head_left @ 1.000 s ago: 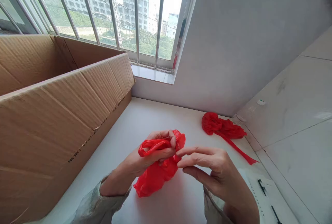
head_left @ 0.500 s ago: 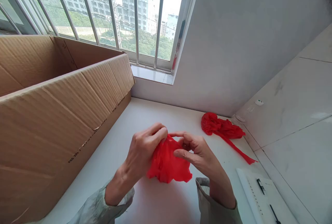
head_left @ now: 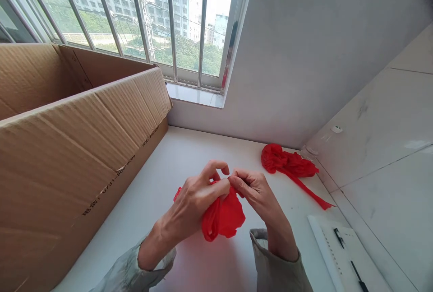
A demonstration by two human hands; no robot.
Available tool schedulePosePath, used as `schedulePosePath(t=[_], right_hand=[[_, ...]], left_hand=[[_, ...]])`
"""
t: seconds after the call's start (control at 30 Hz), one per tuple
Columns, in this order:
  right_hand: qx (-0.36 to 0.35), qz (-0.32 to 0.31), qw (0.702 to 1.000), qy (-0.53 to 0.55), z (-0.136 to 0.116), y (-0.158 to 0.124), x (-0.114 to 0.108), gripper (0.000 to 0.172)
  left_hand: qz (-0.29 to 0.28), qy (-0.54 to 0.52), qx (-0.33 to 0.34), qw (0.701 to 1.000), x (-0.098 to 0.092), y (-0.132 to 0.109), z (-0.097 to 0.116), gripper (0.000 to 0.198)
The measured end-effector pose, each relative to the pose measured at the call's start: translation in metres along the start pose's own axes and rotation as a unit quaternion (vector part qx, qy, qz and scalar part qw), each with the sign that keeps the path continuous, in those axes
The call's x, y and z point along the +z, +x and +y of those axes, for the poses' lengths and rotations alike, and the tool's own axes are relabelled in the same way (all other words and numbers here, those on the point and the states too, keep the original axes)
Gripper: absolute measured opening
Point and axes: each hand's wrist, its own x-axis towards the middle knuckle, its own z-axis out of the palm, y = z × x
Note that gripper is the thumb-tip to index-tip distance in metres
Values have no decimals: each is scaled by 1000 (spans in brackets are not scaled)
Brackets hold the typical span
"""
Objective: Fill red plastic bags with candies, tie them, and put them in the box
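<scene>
A thin, crumpled red plastic bag (head_left: 232, 215) is bunched between my two hands, above the white tabletop (head_left: 199, 256). My left hand (head_left: 199, 197) lies over the bag's left side, gripping it with the thumb and lower fingers while the index finger is raised and curled. Part of the bag pokes out to the left behind that hand. My right hand (head_left: 252, 188) pinches the bag's upper right edge between thumb and fingertips. Both hands nearly meet at the top of the bag.
A large open cardboard box (head_left: 101, 138) fills the left side. Another knotted red plastic bag (head_left: 287, 161) lies at the back right, near a clear bottle (head_left: 311, 151). A notebook (head_left: 333, 256) with a black pen (head_left: 338, 238) is at the right. A barred window (head_left: 169, 34) stands behind.
My right hand has closed from a loose, open curl to a pinch on the bag. My left index finger has lifted, and the bag is now more folded, with a part showing at left.
</scene>
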Motion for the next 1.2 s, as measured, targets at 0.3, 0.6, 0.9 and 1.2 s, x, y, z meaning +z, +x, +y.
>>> schedulePosePath(t=[0.3, 0.6, 0.9, 1.2], right_hand=[[32, 52, 991, 123, 8, 3, -15, 47], [76, 289, 930, 215, 60, 5, -81, 58], [123, 235, 963, 49, 83, 17, -68, 57], [-5, 234, 911, -340, 28, 7, -30, 42]], left_hand=[[-67, -245, -210, 944, -15, 5, -7, 32], [-166, 34, -248, 954, -47, -7, -59, 40], [-241, -23, -380, 893, -58, -25, -80, 31], [-200, 103, -331, 916, -60, -20, -44, 35]])
